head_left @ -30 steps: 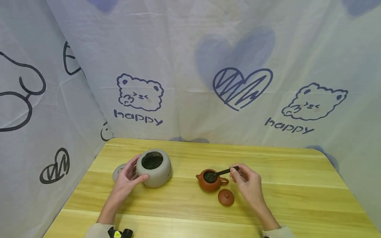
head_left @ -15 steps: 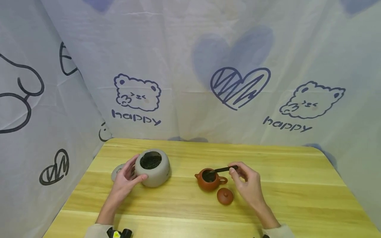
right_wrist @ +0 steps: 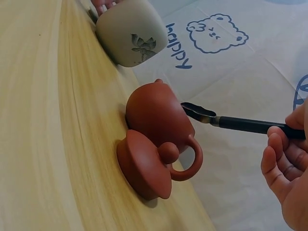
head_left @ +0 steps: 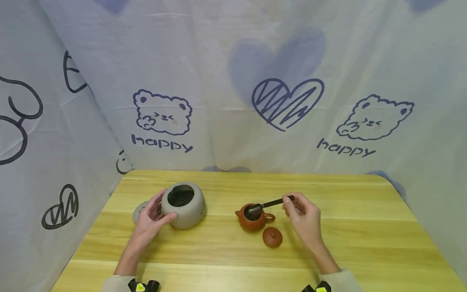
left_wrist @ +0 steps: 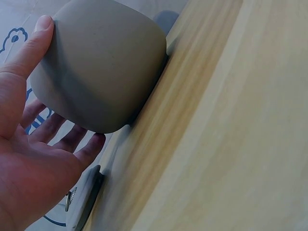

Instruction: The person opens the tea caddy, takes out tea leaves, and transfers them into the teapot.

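Note:
My left hand grips the side of a round grey tea jar, thumb on the near side and fingers round the far side. Dark tea leaves show through the jar's wide mouth. Between thumb and fingers, my right hand pinches the black handle of a tea scoop. The scoop's bowl hangs over the mouth of a small reddish-brown clay teapot, with dark leaves partly visible inside. In the right wrist view, the scoop's bowl is at the teapot's rim.
The teapot's lid lies on the wooden table, in front of the teapot's handle. A flat grey lid lies behind my left hand. Printed white cloth hangs behind the table and at the left.
The scoop's bowl has come up out of the teapot's mouth and now shows above it; its handle has risen with my right hand. My left hand keeps its hold on the jar.

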Tool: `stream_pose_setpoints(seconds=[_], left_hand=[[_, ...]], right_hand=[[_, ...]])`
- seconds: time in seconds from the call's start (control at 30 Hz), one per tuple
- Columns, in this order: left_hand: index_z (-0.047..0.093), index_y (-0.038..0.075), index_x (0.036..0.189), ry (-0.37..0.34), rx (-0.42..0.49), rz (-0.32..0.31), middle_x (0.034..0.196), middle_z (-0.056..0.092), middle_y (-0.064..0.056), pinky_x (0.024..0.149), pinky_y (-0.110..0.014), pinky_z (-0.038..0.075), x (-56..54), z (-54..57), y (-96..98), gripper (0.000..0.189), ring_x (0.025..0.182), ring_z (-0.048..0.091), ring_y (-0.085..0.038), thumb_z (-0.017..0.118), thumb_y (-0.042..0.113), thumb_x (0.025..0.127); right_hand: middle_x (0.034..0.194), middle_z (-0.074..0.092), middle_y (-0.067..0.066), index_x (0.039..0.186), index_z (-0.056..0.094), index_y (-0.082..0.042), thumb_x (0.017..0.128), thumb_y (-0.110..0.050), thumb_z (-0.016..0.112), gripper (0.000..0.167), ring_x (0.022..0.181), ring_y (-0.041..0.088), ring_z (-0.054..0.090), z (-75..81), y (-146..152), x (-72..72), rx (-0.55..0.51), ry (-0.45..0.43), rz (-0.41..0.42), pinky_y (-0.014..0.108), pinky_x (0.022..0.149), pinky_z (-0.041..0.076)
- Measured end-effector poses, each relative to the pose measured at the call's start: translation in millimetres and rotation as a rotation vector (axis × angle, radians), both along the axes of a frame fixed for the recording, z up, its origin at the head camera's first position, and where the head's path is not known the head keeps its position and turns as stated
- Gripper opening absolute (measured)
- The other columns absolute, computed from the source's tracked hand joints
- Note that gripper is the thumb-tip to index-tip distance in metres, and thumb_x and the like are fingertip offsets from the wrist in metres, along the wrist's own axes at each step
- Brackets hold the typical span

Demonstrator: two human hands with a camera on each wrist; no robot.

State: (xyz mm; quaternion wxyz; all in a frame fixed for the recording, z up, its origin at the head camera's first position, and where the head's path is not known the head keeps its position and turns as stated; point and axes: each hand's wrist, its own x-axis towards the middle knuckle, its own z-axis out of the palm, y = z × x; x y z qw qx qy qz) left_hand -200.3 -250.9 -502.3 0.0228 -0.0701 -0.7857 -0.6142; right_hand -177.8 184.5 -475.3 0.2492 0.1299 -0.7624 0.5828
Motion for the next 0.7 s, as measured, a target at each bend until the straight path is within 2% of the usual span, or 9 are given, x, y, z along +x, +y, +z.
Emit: stream_pose_setpoints(seconds=[0.27,0.5,0.7], left_hand=[[0.027,0.010,0.163,-0.005,0.016,0.001,0.166,0.029,-0.012,0.105,-0.009,0.038,1.6,1.6,-2.8,0.084,0.151,0.028,-0.034,0.076,0.007,0.094],[0.027,0.011,0.163,-0.011,0.004,0.007,0.166,0.029,-0.011,0.106,-0.009,0.037,0.0,5.5,-3.4,0.084,0.152,0.027,-0.032,0.076,0.008,0.094],[0.027,0.012,0.163,-0.013,0.003,-0.008,0.166,0.029,-0.010,0.108,-0.012,0.038,-2.0,6.3,-2.1,0.084,0.152,0.028,-0.031,0.076,0.009,0.095]], right_hand=[[0.079,0.069,0.015,0.102,0.071,0.000,0.103,-0.008,0.064,0.011,0.064,0.013,0.061,0.7,-2,-3.1,-0.034,-0.050,0.003,0.024,0.057,0.055],[0.075,0.064,0.027,0.097,0.068,0.014,0.099,0.006,0.062,0.010,0.061,0.009,0.059,38.9,-17,10.9,-0.084,-0.062,-0.004,0.022,0.056,0.053],[0.076,0.064,0.029,0.097,0.067,0.016,0.099,0.007,0.062,0.011,0.061,0.008,0.060,36.4,-13,10.2,-0.113,-0.071,-0.022,0.024,0.056,0.055]])
